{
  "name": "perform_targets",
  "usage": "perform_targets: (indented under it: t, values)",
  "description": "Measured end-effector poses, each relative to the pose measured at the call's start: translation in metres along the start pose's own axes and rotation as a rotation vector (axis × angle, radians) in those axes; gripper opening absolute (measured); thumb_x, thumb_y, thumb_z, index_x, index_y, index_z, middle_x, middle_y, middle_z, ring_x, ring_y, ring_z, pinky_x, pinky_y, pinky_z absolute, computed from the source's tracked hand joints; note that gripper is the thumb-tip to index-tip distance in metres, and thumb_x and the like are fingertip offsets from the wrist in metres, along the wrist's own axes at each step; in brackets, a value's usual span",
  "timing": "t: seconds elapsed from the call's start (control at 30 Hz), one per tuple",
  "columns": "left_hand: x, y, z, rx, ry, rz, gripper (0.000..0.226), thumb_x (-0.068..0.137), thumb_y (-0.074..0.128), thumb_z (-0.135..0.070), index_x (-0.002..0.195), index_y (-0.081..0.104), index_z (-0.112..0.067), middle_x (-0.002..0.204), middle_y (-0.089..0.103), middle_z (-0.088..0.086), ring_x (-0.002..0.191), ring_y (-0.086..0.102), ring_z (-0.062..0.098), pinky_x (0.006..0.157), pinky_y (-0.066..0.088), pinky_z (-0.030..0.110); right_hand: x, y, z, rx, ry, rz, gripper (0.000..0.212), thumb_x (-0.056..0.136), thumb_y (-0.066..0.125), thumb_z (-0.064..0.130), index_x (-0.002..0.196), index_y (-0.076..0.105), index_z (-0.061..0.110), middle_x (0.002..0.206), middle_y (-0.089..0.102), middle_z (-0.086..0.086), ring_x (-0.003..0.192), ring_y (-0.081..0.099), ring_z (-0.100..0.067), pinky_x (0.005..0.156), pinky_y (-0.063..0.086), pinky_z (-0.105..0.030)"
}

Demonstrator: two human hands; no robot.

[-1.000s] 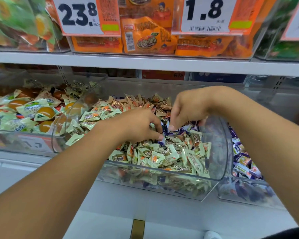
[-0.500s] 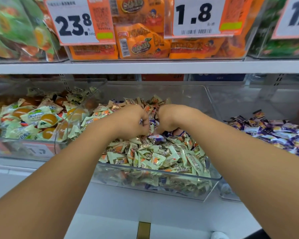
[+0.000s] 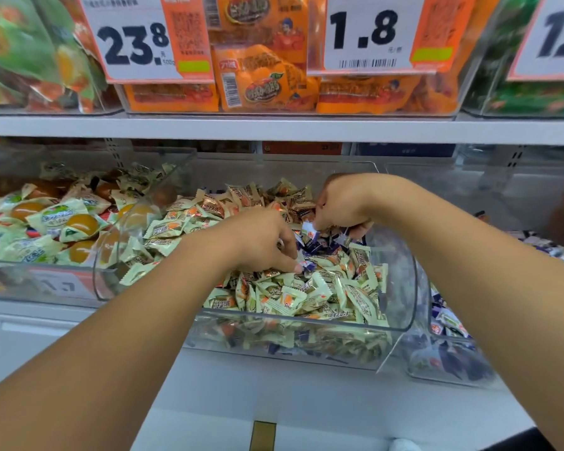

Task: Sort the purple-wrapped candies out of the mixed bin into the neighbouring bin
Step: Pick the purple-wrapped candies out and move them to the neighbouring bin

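The clear mixed bin in the middle holds many pale green candies with purple-wrapped candies showing among them. My left hand reaches into the pile, and its fingertips pinch a purple-wrapped candy. My right hand hovers over the bin's back right part, fingers curled around several purple-wrapped candies that stick out below it. The neighbouring bin on the right holds purple-wrapped candies, mostly hidden behind my right forearm.
A third clear bin at the left holds green-and-orange jelly packs. Above runs a grey shelf edge with orange snack bags and price tags. A white ledge lies below the bins.
My right hand has risen from the pile and moved right with purple candies in its fingers. My left hand has stretched further right and taken hold of a purple candy.
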State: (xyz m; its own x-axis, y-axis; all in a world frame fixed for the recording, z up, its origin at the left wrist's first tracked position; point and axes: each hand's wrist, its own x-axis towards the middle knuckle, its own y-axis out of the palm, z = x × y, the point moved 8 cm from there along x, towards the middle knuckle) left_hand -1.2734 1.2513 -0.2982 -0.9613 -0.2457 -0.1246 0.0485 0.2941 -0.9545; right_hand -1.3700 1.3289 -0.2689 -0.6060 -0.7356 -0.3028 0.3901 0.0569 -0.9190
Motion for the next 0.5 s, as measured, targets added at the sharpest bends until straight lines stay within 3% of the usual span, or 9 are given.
perform_targets:
  t: [0.1, 0.23, 0.33, 0.5]
  values:
    - [0.004, 0.003, -0.007, 0.046, 0.025, 0.020, 0.019, 0.087, 0.073, -0.043, 0.087, 0.076, -0.024, 0.086, 0.067, -0.013, 0.085, 0.061, 0.013, 0.072, 0.045, 0.027, -0.005, -0.007, -0.004, 0.001, 0.006, -0.030, 0.027, 0.099, 0.060, 0.022, 0.111, 0.065, -0.002, 0.073, 0.057, -0.010, 0.046, 0.053, -0.020, 0.053, 0.054, -0.028]
    - [0.001, -0.011, 0.001, -0.213, -0.023, -0.003, 0.038, 0.093, 0.064, -0.043, 0.083, 0.065, -0.006, 0.073, 0.057, -0.001, 0.067, 0.051, 0.014, 0.059, 0.038, 0.026, -0.014, -0.013, -0.003, -0.074, -0.002, -0.060, 0.021, 0.099, 0.059, 0.021, 0.096, 0.063, 0.001, 0.061, 0.053, -0.006, 0.032, 0.048, -0.015, 0.039, 0.044, -0.021]
    - [-0.005, -0.023, -0.006, -0.439, -0.035, -0.051, 0.035, 0.094, 0.062, -0.045, 0.077, 0.056, -0.014, 0.059, 0.040, -0.003, 0.046, 0.037, 0.010, 0.048, 0.032, 0.023, -0.033, -0.017, -0.001, -0.017, -0.105, -0.037, 0.024, 0.099, 0.062, 0.027, 0.092, 0.065, 0.004, 0.071, 0.055, -0.007, 0.053, 0.055, -0.022, 0.048, 0.054, -0.027]
    - [-0.012, -0.026, -0.064, -0.720, 0.115, -0.005, 0.024, 0.095, 0.061, -0.038, 0.081, 0.060, -0.020, 0.060, 0.048, -0.011, 0.052, 0.035, 0.009, 0.046, 0.031, 0.021, -0.100, -0.041, -0.033, 0.176, -0.177, -0.114, 0.024, 0.093, 0.069, 0.027, 0.078, 0.068, 0.008, 0.059, 0.053, -0.002, 0.045, 0.047, -0.011, 0.042, 0.043, -0.021]
